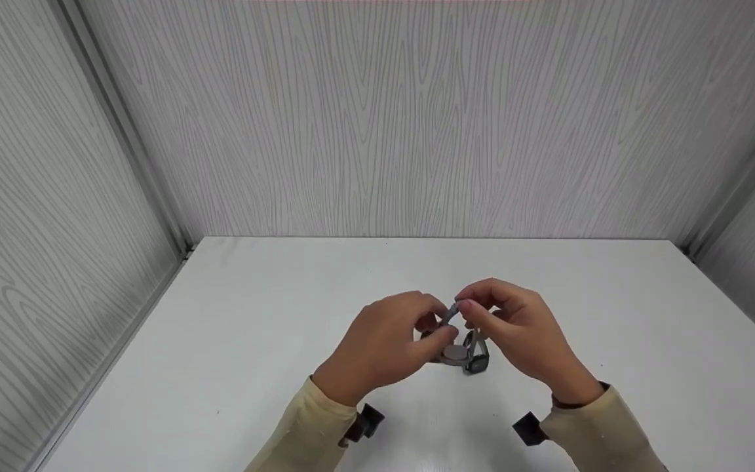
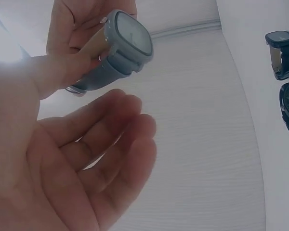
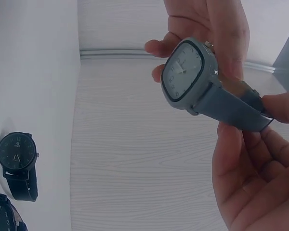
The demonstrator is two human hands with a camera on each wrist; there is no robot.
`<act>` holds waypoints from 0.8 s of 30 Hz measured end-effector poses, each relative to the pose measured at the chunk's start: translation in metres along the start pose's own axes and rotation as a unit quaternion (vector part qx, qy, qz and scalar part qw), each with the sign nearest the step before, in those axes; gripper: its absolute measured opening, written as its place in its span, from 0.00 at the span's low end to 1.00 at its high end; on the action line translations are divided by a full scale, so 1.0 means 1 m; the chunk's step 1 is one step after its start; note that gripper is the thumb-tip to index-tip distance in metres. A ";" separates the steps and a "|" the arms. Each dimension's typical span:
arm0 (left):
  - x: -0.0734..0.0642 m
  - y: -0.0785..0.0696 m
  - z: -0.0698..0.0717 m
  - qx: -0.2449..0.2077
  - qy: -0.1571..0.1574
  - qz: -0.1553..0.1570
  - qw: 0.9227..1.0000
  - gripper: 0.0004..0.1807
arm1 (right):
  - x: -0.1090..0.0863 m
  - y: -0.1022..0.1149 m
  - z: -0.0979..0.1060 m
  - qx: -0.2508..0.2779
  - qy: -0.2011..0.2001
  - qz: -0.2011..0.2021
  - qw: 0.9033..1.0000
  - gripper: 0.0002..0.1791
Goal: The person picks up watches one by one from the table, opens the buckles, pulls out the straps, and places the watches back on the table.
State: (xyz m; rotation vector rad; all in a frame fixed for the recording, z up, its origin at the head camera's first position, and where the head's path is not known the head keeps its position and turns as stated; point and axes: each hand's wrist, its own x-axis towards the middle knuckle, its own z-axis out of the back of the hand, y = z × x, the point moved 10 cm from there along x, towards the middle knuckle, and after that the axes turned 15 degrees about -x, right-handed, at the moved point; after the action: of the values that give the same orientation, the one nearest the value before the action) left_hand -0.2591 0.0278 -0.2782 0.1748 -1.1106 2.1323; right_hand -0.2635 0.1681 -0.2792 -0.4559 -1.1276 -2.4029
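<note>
A wristwatch point(image 3: 184, 74) with a rounded-square pale dial and a blue-grey strap is held between both hands above the table. In the head view only a bit of its blue-grey strap point(image 1: 451, 313) shows between the fingers. My left hand point(image 1: 397, 341) holds the watch with thumb and finger; its other fingers curve loosely below in the left wrist view. The right hand point(image 1: 518, 328) pinches the strap near its far end, seen in the right wrist view. Whether the buckle is fastened I cannot tell.
Below the hands, a round black watch point(image 3: 17, 151) and a square dark watch point(image 3: 0, 214) stand close together on the white table point(image 1: 272, 314). Pale wood-grain panels point(image 1: 377, 118) rise at the back and both sides.
</note>
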 end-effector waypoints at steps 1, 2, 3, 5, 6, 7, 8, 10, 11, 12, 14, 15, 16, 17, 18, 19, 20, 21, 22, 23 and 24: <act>0.000 -0.002 0.002 -0.006 -0.009 -0.008 1.000 0.08 | 0.000 0.001 -0.001 -0.004 0.006 0.007 1.000 0.05; 0.000 -0.003 0.004 -0.012 -0.015 -0.015 1.000 0.07 | 0.000 0.002 -0.003 -0.008 0.012 0.013 1.000 0.06; 0.000 -0.004 0.005 -0.017 -0.020 -0.019 0.999 0.07 | 0.000 0.003 -0.004 -0.011 0.017 0.018 1.000 0.06; 0.001 -0.005 0.006 -0.029 -0.025 -0.024 0.999 0.06 | 0.000 0.005 -0.005 -0.013 0.023 0.023 0.999 0.06; 0.001 -0.005 0.007 -0.034 -0.027 -0.023 0.999 0.06 | 0.000 0.005 -0.005 -0.016 0.025 0.024 0.999 0.06; 0.001 -0.005 0.008 -0.038 -0.030 -0.021 0.999 0.07 | 0.000 0.005 -0.005 -0.017 0.026 0.024 0.999 0.06; 0.001 -0.005 0.009 -0.043 -0.034 -0.019 0.998 0.07 | 0.000 0.005 -0.005 -0.017 0.027 0.023 0.999 0.06; 0.001 -0.005 0.011 -0.050 -0.040 -0.016 0.998 0.07 | 0.000 0.005 -0.005 -0.017 0.027 0.023 0.999 0.06; 0.002 -0.004 0.011 -0.053 -0.042 -0.015 0.998 0.07 | 0.000 0.005 -0.005 -0.021 0.027 0.026 0.999 0.06; 0.002 -0.004 0.012 -0.055 -0.044 -0.016 0.997 0.07 | 0.000 0.006 -0.005 -0.025 0.027 0.030 0.999 0.06; 0.002 -0.005 0.012 -0.056 -0.044 -0.017 0.997 0.07 | 0.000 0.007 -0.005 -0.034 0.024 0.038 0.998 0.04; 0.002 -0.004 0.011 -0.058 -0.042 -0.018 0.997 0.06 | 0.000 0.007 -0.005 -0.036 0.022 0.041 0.998 0.04; 0.002 -0.005 0.011 -0.060 -0.041 -0.018 0.997 0.06 | 0.000 0.007 -0.005 -0.040 0.021 0.042 0.998 0.04; 0.002 -0.005 0.010 -0.061 -0.039 -0.019 0.997 0.06 | 0.000 0.007 -0.005 -0.045 0.019 0.042 0.998 0.04; 0.002 -0.005 0.010 -0.063 -0.036 -0.021 0.997 0.05 | -0.001 0.007 -0.004 -0.049 0.016 0.040 0.998 0.06; 0.002 -0.005 0.009 -0.065 -0.033 -0.021 0.997 0.05 | -0.001 0.006 -0.004 -0.053 0.013 0.038 0.998 0.07; 0.002 -0.005 0.008 -0.070 -0.029 -0.020 0.997 0.05 | -0.001 0.006 -0.004 -0.055 0.011 0.037 0.998 0.09; 0.002 -0.005 0.007 -0.075 -0.025 -0.020 0.997 0.05 | -0.001 0.006 -0.003 -0.057 0.008 0.036 0.998 0.10; 0.002 -0.005 0.006 -0.081 -0.021 -0.019 0.996 0.05 | -0.001 0.006 -0.003 -0.062 0.005 0.036 0.997 0.11; 0.003 -0.005 0.005 -0.086 -0.016 -0.018 0.996 0.05 | -0.001 0.007 -0.002 -0.067 0.002 0.038 0.997 0.11; 0.003 -0.005 0.004 -0.092 -0.011 -0.016 0.996 0.06 | -0.001 0.008 -0.002 -0.070 0.000 0.041 0.997 0.12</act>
State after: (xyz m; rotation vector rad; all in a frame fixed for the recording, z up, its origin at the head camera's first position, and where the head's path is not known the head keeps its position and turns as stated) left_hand -0.2592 0.0285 -0.2715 0.1302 -1.3008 1.9919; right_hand -0.2588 0.1627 -0.2756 -0.5376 -0.9260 -2.4199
